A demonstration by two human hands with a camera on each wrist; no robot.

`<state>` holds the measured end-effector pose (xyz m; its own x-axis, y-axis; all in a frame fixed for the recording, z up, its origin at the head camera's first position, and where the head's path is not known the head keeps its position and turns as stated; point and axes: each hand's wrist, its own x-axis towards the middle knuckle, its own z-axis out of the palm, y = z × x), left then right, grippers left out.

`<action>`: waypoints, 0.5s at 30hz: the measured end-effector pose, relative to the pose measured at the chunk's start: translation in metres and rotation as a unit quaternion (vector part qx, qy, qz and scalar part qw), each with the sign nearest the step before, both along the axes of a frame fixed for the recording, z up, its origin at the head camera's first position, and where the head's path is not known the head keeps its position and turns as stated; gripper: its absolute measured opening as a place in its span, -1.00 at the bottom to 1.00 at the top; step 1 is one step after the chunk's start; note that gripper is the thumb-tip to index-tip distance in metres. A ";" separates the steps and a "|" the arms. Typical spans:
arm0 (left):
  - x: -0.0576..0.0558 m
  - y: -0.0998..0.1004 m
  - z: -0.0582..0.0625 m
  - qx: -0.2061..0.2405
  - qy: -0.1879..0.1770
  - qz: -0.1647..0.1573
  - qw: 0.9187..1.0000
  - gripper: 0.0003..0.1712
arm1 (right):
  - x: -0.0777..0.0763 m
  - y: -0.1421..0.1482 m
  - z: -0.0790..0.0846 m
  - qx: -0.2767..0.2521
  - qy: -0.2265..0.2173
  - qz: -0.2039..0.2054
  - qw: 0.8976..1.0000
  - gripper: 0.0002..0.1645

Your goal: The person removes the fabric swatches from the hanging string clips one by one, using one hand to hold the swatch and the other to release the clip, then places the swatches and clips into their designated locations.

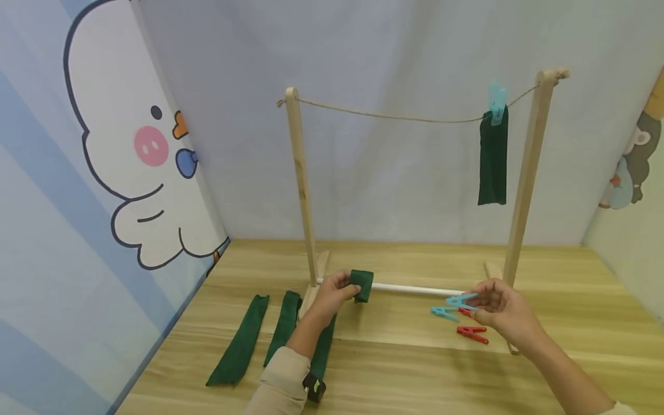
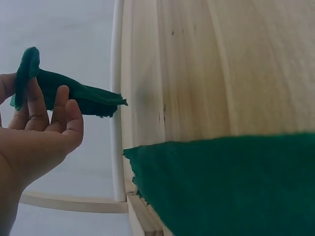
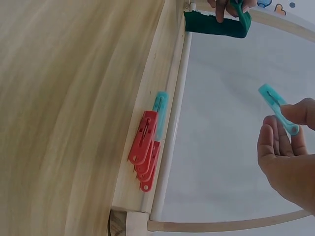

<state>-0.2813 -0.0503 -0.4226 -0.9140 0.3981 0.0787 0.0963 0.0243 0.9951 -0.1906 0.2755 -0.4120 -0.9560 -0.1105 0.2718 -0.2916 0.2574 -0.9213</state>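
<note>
My left hand [image 1: 330, 301] pinches a dark green cloth strip [image 1: 362, 283] between thumb and fingers, raised above the table near the left post. In the left wrist view the same strip [image 2: 81, 93] hangs folded over the fingers. Held between the thumb and fingers of my right hand [image 1: 505, 309] is a light blue clothespin [image 1: 459, 300], seen apart from everything else in the right wrist view [image 3: 278, 108]. Below that hand lie another blue clothespin [image 1: 444, 312] and several red clothespins [image 3: 143, 140], bunched together. Part of the red ones is hidden in the head view.
A rope [image 1: 389, 117] spans two wooden posts [image 1: 302, 178], joined low down by a white rod [image 1: 415, 289]. Near its right end hangs a green strip [image 1: 493, 164] under a blue clothespin [image 1: 497, 104]. More green strips [image 1: 241, 340] lie at left, one partly behind my left arm.
</note>
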 end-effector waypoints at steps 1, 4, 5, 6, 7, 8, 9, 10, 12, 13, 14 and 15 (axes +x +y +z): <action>-0.001 0.000 -0.003 0.005 0.001 -0.004 1.000 -0.67 | 0.000 -0.001 -0.001 0.000 0.000 0.000 1.000 -0.66; -0.008 0.001 -0.016 0.012 0.002 -0.005 1.000 -0.68 | 0.000 -0.003 -0.003 0.002 0.001 0.000 1.000 -0.65; -0.010 0.001 -0.020 0.013 0.000 -0.002 1.000 -0.68 | 0.000 -0.004 -0.003 0.004 0.000 0.000 1.000 -0.65; -0.012 0.001 -0.024 0.011 0.000 0.000 1.000 -0.67 | 0.000 -0.004 -0.004 0.005 -0.002 -0.001 1.000 -0.65; -0.015 0.000 -0.028 0.003 -0.001 0.004 1.000 -0.67 | 0.000 -0.005 -0.004 0.007 -0.004 -0.001 1.000 -0.64; -0.017 0.000 -0.032 -0.005 -0.002 0.007 1.000 -0.67 | 0.000 -0.005 -0.005 0.009 -0.009 -0.003 1.000 -0.64; -0.017 -0.001 -0.034 -0.018 0.003 0.010 1.000 -0.67 | 0.000 -0.005 -0.005 0.010 -0.014 -0.002 1.000 -0.64; -0.016 -0.003 -0.036 -0.030 0.005 0.013 0.999 -0.67 | 0.000 -0.005 -0.006 0.011 -0.020 -0.004 1.000 -0.63; -0.015 -0.006 -0.038 -0.050 0.009 0.013 0.999 -0.68 | 0.001 -0.004 -0.007 0.009 -0.026 -0.001 1.000 -0.63; -0.014 -0.007 -0.040 -0.057 0.011 0.011 0.998 -0.68 | 0.002 -0.003 -0.007 0.008 -0.029 0.001 1.000 -0.62; -0.013 -0.009 -0.040 -0.061 0.012 0.010 0.998 -0.68 | 0.002 -0.003 -0.008 0.004 -0.031 0.002 1.000 -0.62; -0.012 -0.011 -0.041 -0.064 0.010 0.009 0.998 -0.67 | 0.002 -0.002 -0.009 0.001 -0.030 0.004 1.000 -0.62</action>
